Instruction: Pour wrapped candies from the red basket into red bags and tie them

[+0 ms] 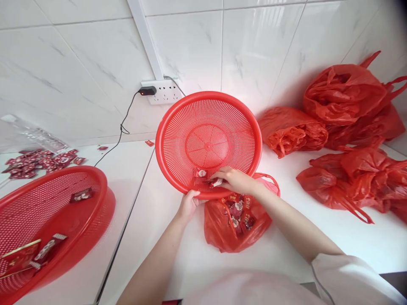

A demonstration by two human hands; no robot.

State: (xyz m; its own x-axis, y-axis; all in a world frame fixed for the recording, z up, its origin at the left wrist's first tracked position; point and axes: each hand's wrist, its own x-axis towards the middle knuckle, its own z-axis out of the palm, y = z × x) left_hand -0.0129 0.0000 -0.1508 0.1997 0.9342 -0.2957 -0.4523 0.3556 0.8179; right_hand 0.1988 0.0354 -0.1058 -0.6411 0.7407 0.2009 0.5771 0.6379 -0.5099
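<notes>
A round red mesh basket (208, 110) is tilted toward me in the middle. My left hand (190, 205) grips its lower rim, with the thumb on top. Inside the basket, my right hand (232, 180) has its fingers closed round a small red-and-white wrapped packet (216, 182). Another small red packet (200, 173) lies just left of those fingers. Below the basket's rim stands an open red plastic bag (219, 231) with several red wrapped packets (237, 209) in it.
A second red basket (104, 186) with a few packets stands at the left. Behind it lie a pile of small red packets (41, 163) and a clear plastic package (38, 135). Several red bags (346, 95) fill the right. A black cable (122, 123) hangs from a power strip (163, 92).
</notes>
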